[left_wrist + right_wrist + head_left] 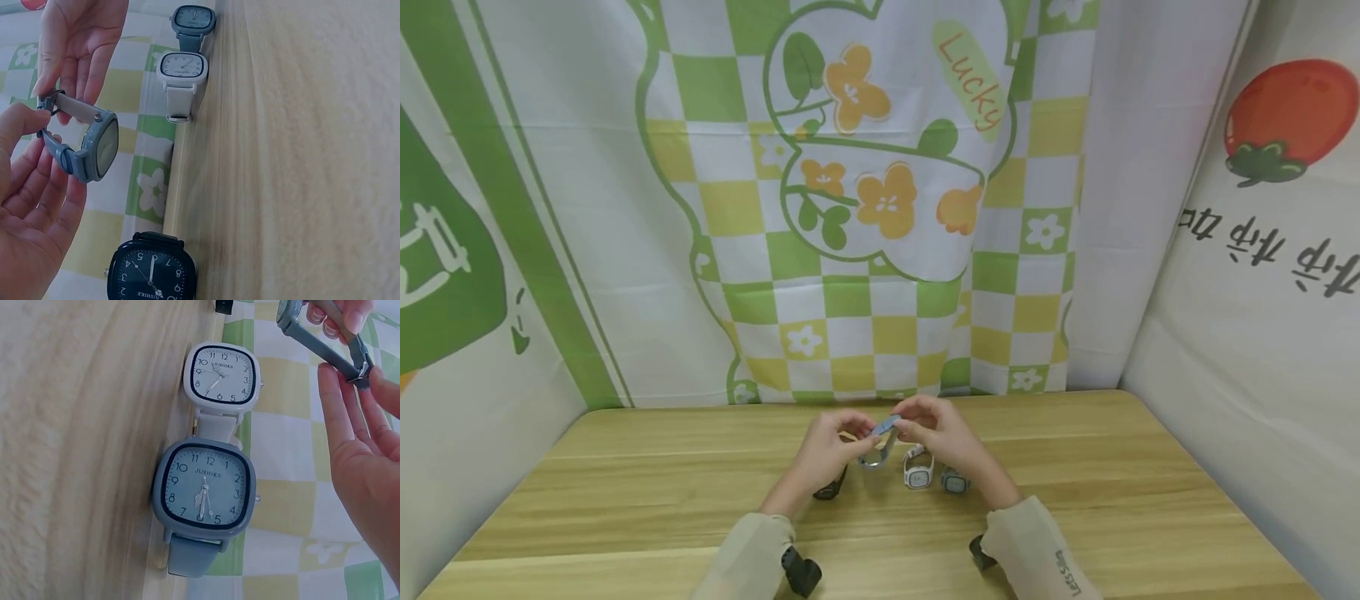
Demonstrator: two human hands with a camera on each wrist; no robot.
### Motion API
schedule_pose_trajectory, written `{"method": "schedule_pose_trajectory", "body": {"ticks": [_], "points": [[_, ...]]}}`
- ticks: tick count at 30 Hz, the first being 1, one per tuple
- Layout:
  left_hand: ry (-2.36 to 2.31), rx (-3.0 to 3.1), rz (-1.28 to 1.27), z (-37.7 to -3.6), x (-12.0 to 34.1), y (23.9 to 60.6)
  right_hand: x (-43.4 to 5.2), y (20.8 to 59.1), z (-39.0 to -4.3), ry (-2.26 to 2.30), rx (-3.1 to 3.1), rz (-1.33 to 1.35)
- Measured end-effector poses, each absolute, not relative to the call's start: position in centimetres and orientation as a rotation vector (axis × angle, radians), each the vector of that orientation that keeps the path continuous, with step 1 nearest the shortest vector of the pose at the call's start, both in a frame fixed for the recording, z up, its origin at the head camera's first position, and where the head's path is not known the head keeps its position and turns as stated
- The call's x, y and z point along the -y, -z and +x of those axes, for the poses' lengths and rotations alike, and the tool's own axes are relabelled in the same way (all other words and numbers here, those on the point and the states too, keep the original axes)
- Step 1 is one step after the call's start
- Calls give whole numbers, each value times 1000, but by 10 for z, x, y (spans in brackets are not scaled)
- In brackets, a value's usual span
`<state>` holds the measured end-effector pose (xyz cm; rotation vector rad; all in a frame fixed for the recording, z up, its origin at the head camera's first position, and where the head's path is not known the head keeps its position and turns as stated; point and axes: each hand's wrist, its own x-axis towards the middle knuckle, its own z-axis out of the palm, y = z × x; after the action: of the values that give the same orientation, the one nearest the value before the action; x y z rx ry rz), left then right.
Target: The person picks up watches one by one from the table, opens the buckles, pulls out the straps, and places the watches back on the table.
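Note:
A blue-grey wristwatch [886, 426] is held up above the table between both hands, its strap forming a loop. My left hand [827, 450] pinches the strap by the buckle; in the left wrist view the watch's case [102, 147] hangs over that hand's fingers. My right hand [943, 433] pinches the strap's buckle end [361, 372] between thumb and fingers. Below the hands, a black watch [830, 486] lies by the left wrist, partly hidden. A white watch [917, 476] and a grey-blue watch [955, 481] lie side by side near the right forearm.
The wooden table [647, 492] extends to both sides and in front. Behind it hangs a green and yellow checked curtain [865, 317]. White printed cloth [1247, 350] closes off the right side. Each sleeve carries a black wrist camera [801, 572].

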<state>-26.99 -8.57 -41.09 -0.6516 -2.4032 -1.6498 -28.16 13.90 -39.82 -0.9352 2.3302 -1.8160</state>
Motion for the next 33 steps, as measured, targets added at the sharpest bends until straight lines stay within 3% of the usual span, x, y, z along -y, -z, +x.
{"method": "schedule_pose_trajectory", "body": {"ticks": [33], "points": [[1654, 2417, -675, -269, 87, 409, -141, 398, -284, 1839, -2288, -922]]}}
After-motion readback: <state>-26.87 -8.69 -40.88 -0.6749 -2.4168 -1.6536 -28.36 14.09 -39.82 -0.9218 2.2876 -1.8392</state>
